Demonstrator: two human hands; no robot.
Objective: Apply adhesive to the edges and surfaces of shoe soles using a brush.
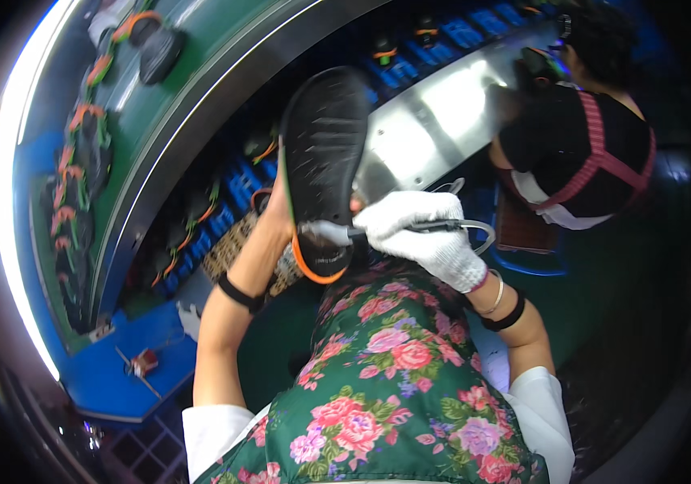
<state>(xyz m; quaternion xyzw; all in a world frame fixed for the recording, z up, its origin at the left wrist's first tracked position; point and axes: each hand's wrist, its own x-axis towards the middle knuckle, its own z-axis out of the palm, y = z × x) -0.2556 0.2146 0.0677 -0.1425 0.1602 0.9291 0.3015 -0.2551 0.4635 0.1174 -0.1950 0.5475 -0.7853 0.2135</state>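
Note:
My left hand point(279, 203), bare, grips a sandal point(325, 145) from behind and holds it up with its black sole facing me. An orange edge shows round the lower end of the sole. A white knitted glove covers my right hand point(422, 234), whose fingers are closed round the dark handle of a brush point(331, 234). Its pale tip touches the lower part of the sole. From the handle's other end a grey tube or cord point(487, 234) loops beside the wrist. Most of my left fingers are hidden behind the sandal.
On the left runs a green conveyor belt point(188, 77) carrying several black and orange sandals point(79, 173). Blue racks point(242, 184) with more sandals stand beyond, beside a shiny metal surface point(410, 141). A co-worker point(579, 153) is at the right, near a blue-framed stool point(527, 234).

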